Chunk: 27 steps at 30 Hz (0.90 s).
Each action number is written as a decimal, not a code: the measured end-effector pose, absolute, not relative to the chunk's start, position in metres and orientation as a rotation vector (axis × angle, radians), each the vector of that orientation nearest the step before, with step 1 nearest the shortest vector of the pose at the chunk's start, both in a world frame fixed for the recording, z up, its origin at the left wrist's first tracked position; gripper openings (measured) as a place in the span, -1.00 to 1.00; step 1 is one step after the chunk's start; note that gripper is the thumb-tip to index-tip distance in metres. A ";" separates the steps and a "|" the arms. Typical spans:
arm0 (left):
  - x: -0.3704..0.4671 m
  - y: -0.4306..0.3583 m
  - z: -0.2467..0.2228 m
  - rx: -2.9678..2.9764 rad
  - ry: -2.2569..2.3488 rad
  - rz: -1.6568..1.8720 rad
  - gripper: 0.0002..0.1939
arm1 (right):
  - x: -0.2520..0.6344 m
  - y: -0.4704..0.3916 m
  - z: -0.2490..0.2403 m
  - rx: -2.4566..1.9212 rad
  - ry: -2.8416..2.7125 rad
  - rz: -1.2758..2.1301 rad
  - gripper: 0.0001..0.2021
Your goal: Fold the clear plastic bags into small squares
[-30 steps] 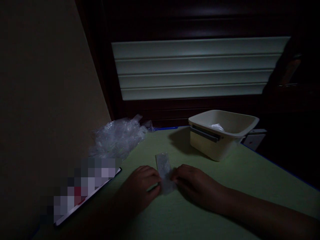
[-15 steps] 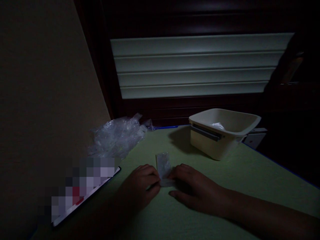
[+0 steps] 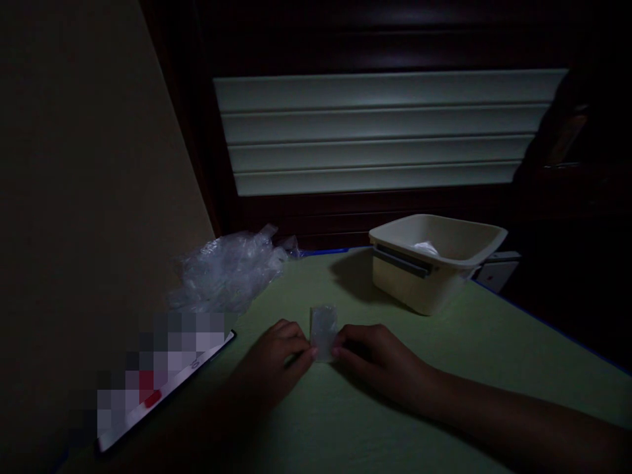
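Observation:
A small, clear plastic bag (image 3: 324, 329), flattened into a narrow rectangle, lies on the green table (image 3: 424, 421) in front of me. My left hand (image 3: 284, 355) pinches its lower left edge between thumb and fingers. At the lower right edge, my right hand (image 3: 380, 359) grips it the same way, thumb and fingertips together. The upper part of the bag stands free between the two hands. Dim light hides any print or contents.
A heap of crumpled clear plastic bags (image 3: 230, 270) lies at the back left by the wall. A cream plastic bin (image 3: 409, 283) with a grey handle stands at the back right, some clear plastic inside. A blurred-out phone or tablet (image 3: 168, 388) is at the left.
My right thumb has come up to the fingers and closed on the bag's edge. A strip folded at the bag's bottom now looks flat, the bag narrower and straighter.

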<state>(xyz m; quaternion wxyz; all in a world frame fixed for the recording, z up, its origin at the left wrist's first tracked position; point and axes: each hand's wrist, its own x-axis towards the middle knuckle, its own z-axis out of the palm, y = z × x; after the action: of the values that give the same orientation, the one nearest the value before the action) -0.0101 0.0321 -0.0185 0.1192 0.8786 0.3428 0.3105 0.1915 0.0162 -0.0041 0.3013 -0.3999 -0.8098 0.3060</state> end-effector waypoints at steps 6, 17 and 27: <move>-0.010 0.031 -0.020 2.581 1.052 0.875 -0.80 | 0.189 0.022 -0.009 -1.089 -2.081 0.896 -0.89; -0.005 0.024 -0.019 2.705 1.090 0.850 -0.81 | 0.187 0.018 -0.005 -1.166 -2.158 0.785 -0.86; -0.002 0.015 -0.015 2.791 1.225 0.922 -0.85 | 0.187 0.017 -0.010 -1.076 -2.378 0.348 -0.92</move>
<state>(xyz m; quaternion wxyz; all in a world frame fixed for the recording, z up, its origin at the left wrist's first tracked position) -0.0018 0.0150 -0.0148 -0.0215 0.8763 0.3845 0.2895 0.1870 0.0172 -0.0098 0.2518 -0.3954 -0.8740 0.1278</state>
